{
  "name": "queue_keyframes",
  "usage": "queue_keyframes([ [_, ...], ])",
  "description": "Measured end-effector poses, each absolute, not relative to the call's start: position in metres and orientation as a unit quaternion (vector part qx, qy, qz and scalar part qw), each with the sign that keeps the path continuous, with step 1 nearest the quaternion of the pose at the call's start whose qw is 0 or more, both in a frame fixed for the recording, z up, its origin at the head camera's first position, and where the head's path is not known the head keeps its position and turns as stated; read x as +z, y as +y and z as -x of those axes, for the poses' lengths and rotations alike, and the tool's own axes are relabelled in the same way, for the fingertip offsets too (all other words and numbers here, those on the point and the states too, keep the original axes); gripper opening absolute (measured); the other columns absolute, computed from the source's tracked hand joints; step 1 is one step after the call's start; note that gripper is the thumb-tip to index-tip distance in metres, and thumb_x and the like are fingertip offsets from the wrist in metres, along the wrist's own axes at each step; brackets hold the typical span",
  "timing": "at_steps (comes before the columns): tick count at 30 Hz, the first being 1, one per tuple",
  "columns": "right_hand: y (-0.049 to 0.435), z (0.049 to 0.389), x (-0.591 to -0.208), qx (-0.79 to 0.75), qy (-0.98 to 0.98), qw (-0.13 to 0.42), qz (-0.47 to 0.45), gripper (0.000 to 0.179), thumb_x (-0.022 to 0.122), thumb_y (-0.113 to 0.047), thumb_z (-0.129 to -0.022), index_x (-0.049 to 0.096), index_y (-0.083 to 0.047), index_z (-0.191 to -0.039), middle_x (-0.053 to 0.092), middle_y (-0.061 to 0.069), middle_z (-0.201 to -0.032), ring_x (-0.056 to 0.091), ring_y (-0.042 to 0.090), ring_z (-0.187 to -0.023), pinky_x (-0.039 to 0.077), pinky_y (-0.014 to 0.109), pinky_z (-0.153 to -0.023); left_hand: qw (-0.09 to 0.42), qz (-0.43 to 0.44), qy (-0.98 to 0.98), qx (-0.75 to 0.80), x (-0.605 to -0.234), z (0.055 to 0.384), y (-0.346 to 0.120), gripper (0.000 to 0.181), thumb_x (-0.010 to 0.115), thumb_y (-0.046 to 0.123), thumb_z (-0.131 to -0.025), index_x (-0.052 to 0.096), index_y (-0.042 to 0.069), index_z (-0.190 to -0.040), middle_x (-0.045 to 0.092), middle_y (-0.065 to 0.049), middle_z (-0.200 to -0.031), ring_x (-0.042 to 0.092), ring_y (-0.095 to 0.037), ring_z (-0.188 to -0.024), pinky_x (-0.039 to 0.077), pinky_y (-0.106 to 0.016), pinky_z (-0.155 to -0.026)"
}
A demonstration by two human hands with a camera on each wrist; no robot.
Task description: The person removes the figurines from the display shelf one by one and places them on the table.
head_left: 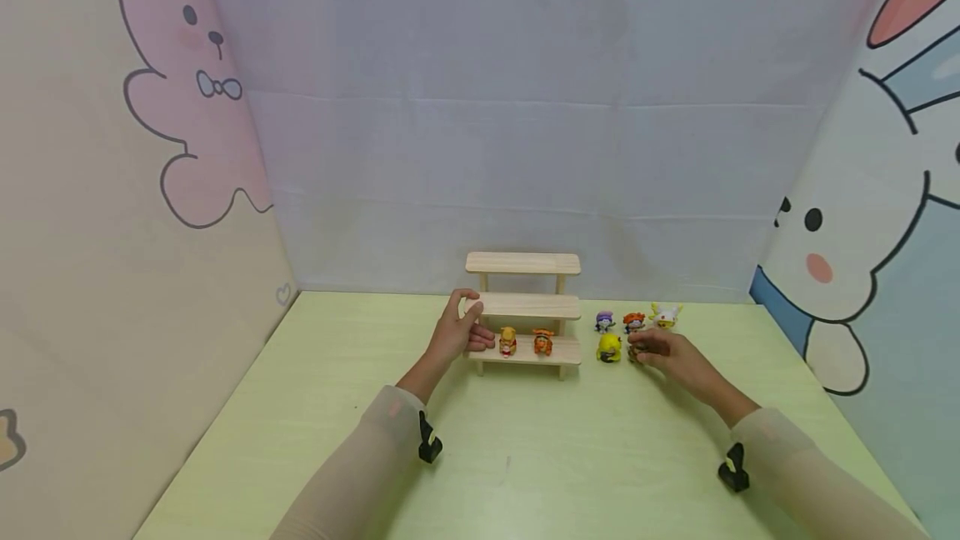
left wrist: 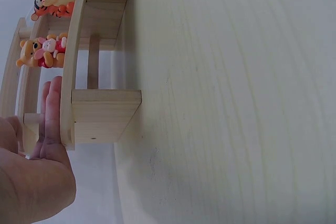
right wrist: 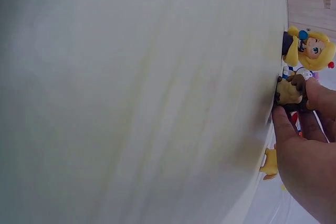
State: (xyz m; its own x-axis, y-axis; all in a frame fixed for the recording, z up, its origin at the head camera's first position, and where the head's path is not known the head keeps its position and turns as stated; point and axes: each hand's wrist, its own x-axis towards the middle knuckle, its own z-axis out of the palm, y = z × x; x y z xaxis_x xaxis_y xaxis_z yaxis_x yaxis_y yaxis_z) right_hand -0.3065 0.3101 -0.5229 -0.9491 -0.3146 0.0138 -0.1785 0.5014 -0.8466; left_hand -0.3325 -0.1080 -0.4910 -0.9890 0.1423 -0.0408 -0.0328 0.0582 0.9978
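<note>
A three-tier wooden display stand (head_left: 522,304) stands at the back of the table. My left hand (head_left: 452,332) holds its left end, thumb and index finger at the middle tier, the other fingers stretched over the bottom one. On that bottom tier sit a yellow bear figurine (head_left: 507,342), hugging a pink piglet in the left wrist view, and an orange striped tiger figurine (head_left: 543,342). To the right of the stand, my right hand (head_left: 681,363) pinches a small brown and tan figurine (right wrist: 289,92) at the tabletop. The fingers hide part of it.
Beside the right hand stands a yellow-haired figurine (head_left: 609,347). Behind it are a purple-topped figurine (head_left: 604,322), an orange-topped figurine (head_left: 633,322) and a white and yellow figurine (head_left: 664,316). A pale cloth wall (head_left: 450,148) rises behind the table.
</note>
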Motion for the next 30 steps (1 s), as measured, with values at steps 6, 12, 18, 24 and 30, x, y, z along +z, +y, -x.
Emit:
queue_keyframes([
  [6,0.309,0.306,-0.52,-0.484,0.86,0.082,0.143,0.04,0.064,-0.009,-0.103,0.057,0.004,-0.14,0.055,0.027,-0.143,0.058,0.04,-0.127,0.052,0.016,-0.091,0.082,-0.046,0.721,0.687,-0.492,0.337,-0.111,0.04,0.048,0.031,-0.112,0.038,0.012,-0.146,0.073,-0.03,-0.085,0.077,-0.038,-0.073,0.065,-0.042,-0.062],
  [12,0.31,0.306,-0.518,-0.488,0.856,0.088,0.147,0.042,0.064,-0.008,-0.103,0.055,0.005,-0.142,0.053,0.028,-0.145,0.054,0.046,-0.131,0.051,0.014,-0.092,0.073,-0.048,0.722,0.687,-0.49,0.335,-0.11,0.034,0.05,0.031,-0.111,0.043,0.013,-0.14,0.074,-0.023,-0.078,0.076,-0.031,-0.067,0.064,-0.036,-0.057],
  [18,0.309,0.307,-0.513,-0.482,0.86,0.089,0.141,0.045,0.067,-0.011,-0.102,0.055,0.006,-0.142,0.053,0.029,-0.146,0.052,0.047,-0.134,0.054,0.029,-0.1,0.064,-0.037,0.723,0.687,-0.494,0.336,-0.107,0.033,0.051,0.035,-0.111,0.044,0.018,-0.138,0.075,-0.018,-0.075,0.075,-0.024,-0.063,0.063,-0.031,-0.055],
  [24,0.308,0.307,-0.504,-0.478,0.863,0.081,0.142,0.045,0.067,-0.01,-0.102,0.054,0.008,-0.142,0.055,0.03,-0.144,0.051,0.049,-0.135,0.055,0.028,-0.099,0.067,-0.04,0.72,0.69,-0.495,0.338,-0.108,0.033,0.052,0.035,-0.11,0.044,0.019,-0.138,0.075,-0.017,-0.075,0.075,-0.024,-0.063,0.063,-0.031,-0.054],
  [30,0.305,0.307,-0.493,-0.458,0.875,0.081,0.135,0.047,0.064,-0.015,-0.104,0.052,0.006,-0.145,0.051,0.028,-0.149,0.045,0.05,-0.14,0.05,0.054,-0.107,0.069,-0.039,0.719,0.691,-0.496,0.338,-0.108,0.034,0.052,0.035,-0.11,0.044,0.019,-0.138,0.075,-0.017,-0.075,0.075,-0.024,-0.063,0.063,-0.031,-0.055],
])
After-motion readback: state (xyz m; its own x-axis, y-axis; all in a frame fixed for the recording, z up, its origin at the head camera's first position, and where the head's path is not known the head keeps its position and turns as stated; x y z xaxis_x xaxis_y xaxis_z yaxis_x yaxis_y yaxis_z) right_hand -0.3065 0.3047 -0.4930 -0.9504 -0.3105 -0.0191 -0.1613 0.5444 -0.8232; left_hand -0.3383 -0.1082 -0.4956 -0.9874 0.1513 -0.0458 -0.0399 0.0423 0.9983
